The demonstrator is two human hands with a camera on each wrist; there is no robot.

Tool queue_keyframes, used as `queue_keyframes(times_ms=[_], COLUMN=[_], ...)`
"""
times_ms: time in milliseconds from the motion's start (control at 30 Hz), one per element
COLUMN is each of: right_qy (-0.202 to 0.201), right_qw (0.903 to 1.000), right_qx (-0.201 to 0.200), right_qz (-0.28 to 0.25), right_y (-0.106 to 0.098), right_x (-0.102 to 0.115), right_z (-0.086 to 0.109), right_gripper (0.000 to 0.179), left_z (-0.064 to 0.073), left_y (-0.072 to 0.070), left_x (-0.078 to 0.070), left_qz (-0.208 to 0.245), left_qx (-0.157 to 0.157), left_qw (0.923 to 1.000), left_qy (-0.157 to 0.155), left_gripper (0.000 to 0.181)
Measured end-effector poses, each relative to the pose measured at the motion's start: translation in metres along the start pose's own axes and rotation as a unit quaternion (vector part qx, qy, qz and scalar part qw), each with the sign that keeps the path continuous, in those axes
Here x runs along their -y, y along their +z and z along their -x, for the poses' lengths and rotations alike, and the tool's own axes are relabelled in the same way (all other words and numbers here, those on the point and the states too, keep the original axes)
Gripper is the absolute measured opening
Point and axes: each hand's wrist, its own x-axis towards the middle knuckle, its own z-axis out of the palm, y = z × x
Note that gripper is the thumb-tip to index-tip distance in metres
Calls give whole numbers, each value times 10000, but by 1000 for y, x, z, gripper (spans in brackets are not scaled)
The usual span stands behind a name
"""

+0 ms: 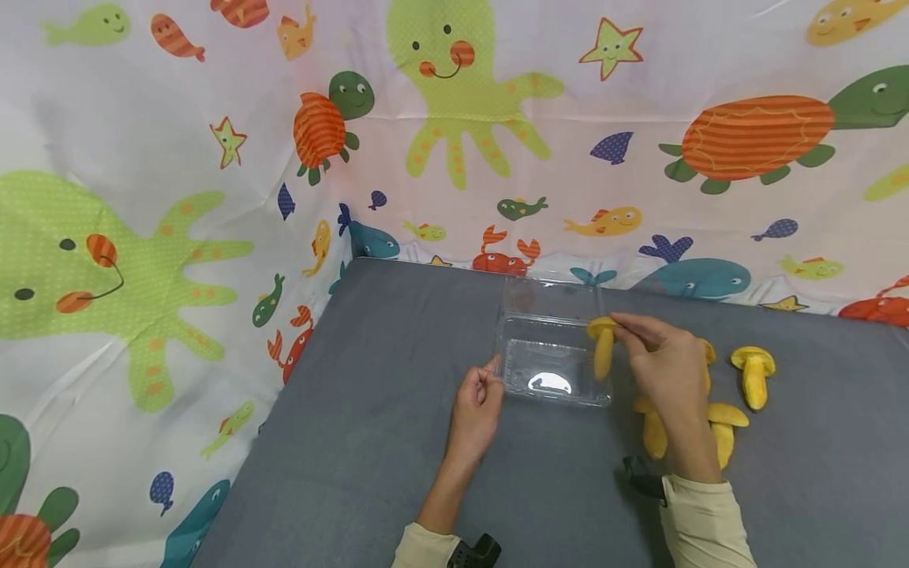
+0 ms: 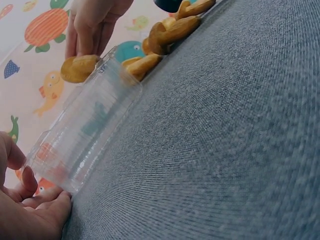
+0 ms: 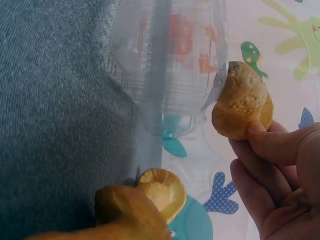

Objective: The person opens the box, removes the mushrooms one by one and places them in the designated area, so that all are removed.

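Note:
My right hand pinches a yellow mushroom by its cap, between thumb and fingers. The mushroom overlaps the right edge of a clear plastic clamshell box in the head view, its stem pointing down. In the right wrist view the pinched mushroom is beside the box's wall. My left hand grips the box's left edge; thumb and fingers meet at its rim in the left wrist view. The box stands open, its lid folded back, with no mushroom visible inside.
Several more yellow mushrooms lie on the grey cloth right of the box, one farthest right and another nearer; my right hand partly hides others. A curtain printed with sea animals hangs behind and at the left.

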Motion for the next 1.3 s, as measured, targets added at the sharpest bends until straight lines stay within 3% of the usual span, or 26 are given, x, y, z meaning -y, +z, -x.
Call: queue_keyframes(times_ms=[267,900,1133,1300], right_qy=[-135,1001,466,551], right_qw=[9989,9934,9933,9917], right_qx=[-449,-564,-1055,-1163], right_qz=[34,-52,23,71], right_y=[-11,-41,-49,-55], right_x=[-14,-34,-43,-47], right_z=[-1,8,7,11], right_gripper=[21,24,20,21], left_z=[-1,0,1,1], left_y=[0,4,3,1], left_x=[4,4,2,1], left_qz=[-21,-30,4,4], left_qx=[-34,5,-10,6], left_qw=[10000,9999,10000,10000], left_qy=[89,126,2,-47], left_gripper=[8,9,11,11])
